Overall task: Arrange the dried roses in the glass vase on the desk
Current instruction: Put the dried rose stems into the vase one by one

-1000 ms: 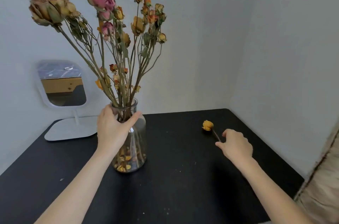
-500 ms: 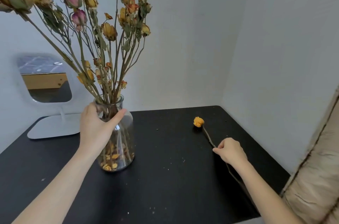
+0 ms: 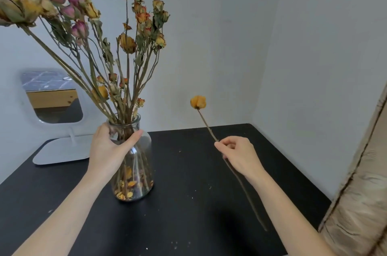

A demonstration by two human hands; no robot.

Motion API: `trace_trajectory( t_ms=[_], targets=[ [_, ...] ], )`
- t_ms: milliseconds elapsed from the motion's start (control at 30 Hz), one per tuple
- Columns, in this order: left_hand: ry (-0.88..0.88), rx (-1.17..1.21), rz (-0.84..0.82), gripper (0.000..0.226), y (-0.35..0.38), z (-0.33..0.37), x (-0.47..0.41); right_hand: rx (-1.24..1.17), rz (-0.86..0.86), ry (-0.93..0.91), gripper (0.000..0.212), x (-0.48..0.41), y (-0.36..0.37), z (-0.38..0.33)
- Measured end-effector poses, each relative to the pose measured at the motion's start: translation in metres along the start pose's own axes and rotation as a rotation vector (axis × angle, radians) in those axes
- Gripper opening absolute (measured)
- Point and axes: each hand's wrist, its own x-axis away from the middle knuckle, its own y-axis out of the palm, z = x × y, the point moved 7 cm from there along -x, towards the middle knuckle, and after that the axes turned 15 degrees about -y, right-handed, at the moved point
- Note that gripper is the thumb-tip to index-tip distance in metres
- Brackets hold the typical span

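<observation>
Dried roses fan out high and wide from the glass vase, which stands upright on the black desk in front of a white mirror. The left hand wraps the vase's neck, fingers and thumb closed around the glass. The right hand pinches a single yellow rose mid-stem, bloom up, clear of the desk and well apart from the vase.

Both forearms are bare, with no sleeves, rings or watch.
</observation>
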Motion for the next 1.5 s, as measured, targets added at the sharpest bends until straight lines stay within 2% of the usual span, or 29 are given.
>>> trace_trajectory(
  t_ms=[133,333,533,733,867,1000,1167,1300,1500],
  targets=[
    [0.013,0.000,-0.037,0.049,-0.003,0.003,0.002,-0.141,0.073,-0.080,0.007,-0.005,0.003,-0.037],
    [0.013,-0.046,-0.064,0.051,-0.015,0.003,0.005,-0.331,0.109,-0.167,0.018,-0.015,0.009,-0.081],
    [-0.018,-0.056,-0.242,0.054,-0.018,0.006,0.003,-0.407,0.138,-0.314,0.010,-0.023,0.013,-0.125],
    [0.014,-0.037,-0.115,0.058,-0.022,0.011,0.007,-0.488,0.190,-0.444,0.015,-0.031,0.011,-0.165],
    [-0.016,-0.029,-0.117,0.061,-0.026,0.008,0.003,-0.528,0.250,-0.525,0.016,-0.031,0.004,-0.184],
    [-0.023,-0.036,-0.145,0.053,-0.025,0.007,-0.002,-0.591,0.275,-0.591,0.018,-0.029,-0.001,-0.199],
    [-0.053,0.008,-0.198,0.050,-0.020,0.005,-0.006,-0.608,0.297,-0.675,0.018,-0.026,0.001,-0.217],
    [-0.099,0.014,-0.265,0.059,-0.016,0.003,-0.009,-0.611,0.299,-0.756,0.018,-0.022,0.005,-0.233],
    [-0.108,-0.018,-0.313,0.054,-0.015,0.006,-0.013,-0.414,0.262,-0.900,0.021,-0.014,0.018,-0.254]
  ],
)
